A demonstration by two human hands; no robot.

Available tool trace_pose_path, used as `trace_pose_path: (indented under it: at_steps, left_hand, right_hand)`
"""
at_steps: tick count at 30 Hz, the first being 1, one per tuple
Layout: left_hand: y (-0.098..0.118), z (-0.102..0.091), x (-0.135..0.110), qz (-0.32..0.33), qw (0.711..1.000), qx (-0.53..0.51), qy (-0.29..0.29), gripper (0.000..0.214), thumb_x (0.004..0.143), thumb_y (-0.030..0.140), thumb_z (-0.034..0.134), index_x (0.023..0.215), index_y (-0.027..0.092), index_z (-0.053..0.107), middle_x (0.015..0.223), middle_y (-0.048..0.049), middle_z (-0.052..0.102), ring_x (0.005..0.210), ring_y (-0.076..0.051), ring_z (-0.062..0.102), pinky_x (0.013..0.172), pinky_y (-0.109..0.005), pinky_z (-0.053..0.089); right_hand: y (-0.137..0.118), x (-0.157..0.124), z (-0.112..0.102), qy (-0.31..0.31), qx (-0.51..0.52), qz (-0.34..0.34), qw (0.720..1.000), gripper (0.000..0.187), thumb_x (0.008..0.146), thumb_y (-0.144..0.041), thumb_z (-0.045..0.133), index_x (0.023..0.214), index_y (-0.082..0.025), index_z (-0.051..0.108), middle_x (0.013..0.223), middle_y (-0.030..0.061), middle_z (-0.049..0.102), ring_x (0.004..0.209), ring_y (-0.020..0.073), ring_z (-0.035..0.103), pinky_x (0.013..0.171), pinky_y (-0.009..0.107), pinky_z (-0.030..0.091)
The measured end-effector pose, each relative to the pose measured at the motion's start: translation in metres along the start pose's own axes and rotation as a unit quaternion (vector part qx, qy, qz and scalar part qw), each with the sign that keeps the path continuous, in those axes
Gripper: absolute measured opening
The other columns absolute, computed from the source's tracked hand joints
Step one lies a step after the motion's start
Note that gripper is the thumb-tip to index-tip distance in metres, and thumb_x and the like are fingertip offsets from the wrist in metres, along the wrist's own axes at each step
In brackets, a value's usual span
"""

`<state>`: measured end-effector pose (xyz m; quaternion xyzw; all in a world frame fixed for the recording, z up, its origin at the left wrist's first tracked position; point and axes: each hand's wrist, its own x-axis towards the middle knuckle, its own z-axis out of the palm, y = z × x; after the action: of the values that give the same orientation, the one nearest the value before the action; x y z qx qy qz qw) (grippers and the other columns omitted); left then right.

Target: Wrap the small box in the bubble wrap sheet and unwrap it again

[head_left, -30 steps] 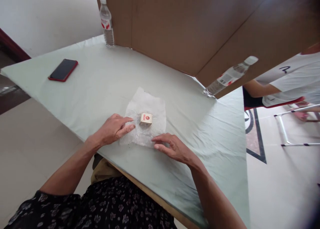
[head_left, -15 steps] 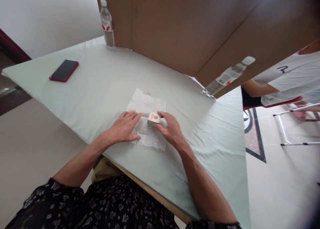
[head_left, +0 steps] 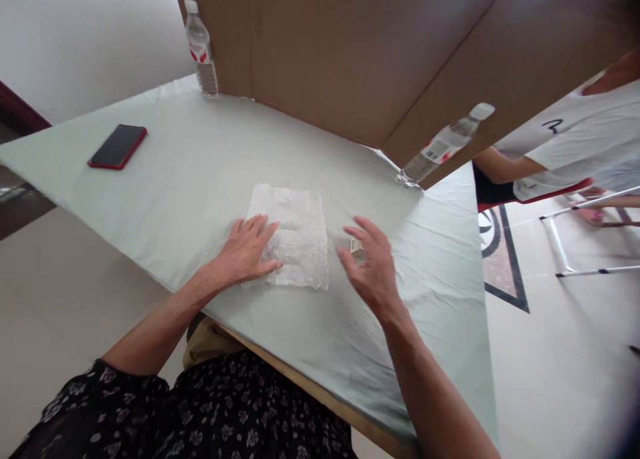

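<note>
A sheet of bubble wrap (head_left: 295,242) lies flat on the pale green tablecloth (head_left: 200,172). My left hand (head_left: 247,249) rests on the wrap's left edge, palm down, fingers stretched out and holding nothing. My right hand (head_left: 373,265) hovers just right of the wrap, its fingers curved loosely round a small cardboard box (head_left: 356,246). Only a corner of the box shows between thumb and fingers, close to the cloth.
A red phone (head_left: 118,147) lies at the far left. A water bottle (head_left: 200,49) stands at the back, another bottle (head_left: 440,145) at the right, both against a tall cardboard screen (head_left: 350,52). A person in white (head_left: 565,145) sits beyond the table's right edge.
My right hand took the small box off the bubble wrap and carried it to the right of the sheet. My left hand slid onto the wrap and flattened it.
</note>
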<state>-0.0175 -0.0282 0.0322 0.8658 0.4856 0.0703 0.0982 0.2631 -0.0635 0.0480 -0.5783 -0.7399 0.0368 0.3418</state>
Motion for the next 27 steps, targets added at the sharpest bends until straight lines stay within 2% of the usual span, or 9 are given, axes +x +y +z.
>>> trace_pose_path:
  at_steps: [4, 9, 13, 16, 18, 20, 22, 25, 27]
  left_hand:
    - [-0.003, -0.004, 0.007, 0.038, 0.999, -0.002, -0.008, 0.08, 0.087, 0.049, 0.066, 0.152, 0.013, 0.037, 0.161, -0.0241, 0.037, 0.151, -0.039, 0.032, 0.12, -0.056, 0.028]
    - [-0.021, 0.003, 0.006, 0.032, 0.997, -0.011, -0.068, 0.093, 0.085, 0.063, 0.064, 0.156, 0.011, 0.033, 0.164, -0.0218, 0.032, 0.154, -0.037, 0.027, 0.124, -0.054, 0.02]
    - [-0.047, 0.004, -0.004, 0.033, 0.996, -0.021, -0.085, 0.104, 0.081, 0.072, 0.062, 0.159, 0.013, 0.027, 0.167, -0.0193, 0.026, 0.157, -0.036, 0.02, 0.127, -0.054, 0.011]
    - [-0.049, -0.006, -0.01, 0.024, 0.995, -0.022, -0.098, 0.097, 0.083, 0.07, 0.062, 0.157, 0.014, 0.033, 0.167, -0.019, 0.028, 0.156, -0.037, 0.023, 0.125, -0.056, 0.015]
    - [-0.038, -0.013, -0.011, -0.002, 0.997, -0.018, -0.079, 0.08, 0.09, 0.061, 0.057, 0.152, 0.013, 0.04, 0.162, -0.02, 0.038, 0.152, -0.038, 0.031, 0.122, -0.059, 0.022]
    - [-0.019, -0.016, -0.008, -0.024, 0.999, -0.006, -0.021, 0.059, 0.098, 0.048, 0.049, 0.146, 0.012, 0.047, 0.152, -0.0204, 0.051, 0.149, -0.037, 0.037, 0.12, -0.061, 0.025]
    - [0.0, -0.012, -0.002, 0.01, 1.0, 0.0, 0.021, 0.048, 0.1, 0.035, 0.046, 0.141, 0.012, 0.05, 0.148, -0.0203, 0.055, 0.148, -0.035, 0.04, 0.121, -0.057, 0.027]
    - [0.016, 0.004, 0.005, 0.064, 0.998, -0.016, 0.009, 0.046, 0.098, 0.025, 0.044, 0.142, 0.013, 0.05, 0.153, -0.02, 0.051, 0.149, -0.032, 0.038, 0.119, -0.051, 0.033]
    - [0.014, 0.016, 0.006, 0.027, 1.0, -0.012, -0.001, 0.052, 0.097, 0.03, 0.046, 0.145, 0.01, 0.046, 0.155, -0.0216, 0.047, 0.15, -0.033, 0.037, 0.12, -0.051, 0.032]
  right_hand:
    - [-0.031, 0.019, 0.039, -0.114, 0.025, -0.051, 0.992, 0.044, 0.094, -0.03, 0.055, 0.137, -0.023, 0.057, 0.152, 0.012, 0.053, 0.141, 0.0288, 0.048, 0.116, 0.052, 0.04]
    - [-0.027, 0.024, 0.076, -0.254, -0.073, -0.028, 0.964, 0.066, 0.097, -0.044, 0.055, 0.152, -0.01, 0.043, 0.162, 0.0183, 0.039, 0.151, 0.0337, 0.035, 0.121, 0.05, 0.033]
    - [-0.022, 0.015, 0.08, -0.256, -0.111, -0.03, 0.96, 0.071, 0.099, -0.052, 0.049, 0.155, -0.01, 0.038, 0.165, 0.0171, 0.034, 0.153, 0.034, 0.029, 0.122, 0.049, 0.028]
    - [-0.022, 0.013, 0.079, -0.252, -0.11, -0.032, 0.961, 0.07, 0.1, -0.054, 0.047, 0.155, -0.011, 0.04, 0.165, 0.0167, 0.035, 0.153, 0.0337, 0.03, 0.122, 0.05, 0.028]
    - [-0.022, 0.014, 0.078, -0.251, -0.107, -0.034, 0.961, 0.069, 0.1, -0.054, 0.046, 0.154, -0.012, 0.04, 0.165, 0.0166, 0.036, 0.152, 0.0339, 0.031, 0.121, 0.05, 0.029]
    - [-0.023, 0.015, 0.078, -0.252, -0.106, -0.033, 0.961, 0.07, 0.099, -0.053, 0.047, 0.154, -0.011, 0.04, 0.164, 0.017, 0.036, 0.152, 0.0342, 0.031, 0.121, 0.05, 0.028]
    - [-0.023, 0.015, 0.078, -0.251, -0.107, -0.031, 0.962, 0.07, 0.099, -0.053, 0.047, 0.154, -0.01, 0.04, 0.164, 0.0175, 0.037, 0.152, 0.0342, 0.031, 0.122, 0.05, 0.028]
    - [-0.022, 0.015, 0.079, -0.243, -0.103, -0.032, 0.964, 0.068, 0.099, -0.052, 0.047, 0.153, -0.011, 0.041, 0.163, 0.0179, 0.039, 0.152, 0.0336, 0.032, 0.121, 0.05, 0.029]
    - [-0.021, 0.014, 0.08, -0.234, -0.101, -0.034, 0.967, 0.067, 0.099, -0.052, 0.047, 0.152, -0.012, 0.042, 0.162, 0.0183, 0.04, 0.151, 0.0333, 0.034, 0.121, 0.05, 0.03]
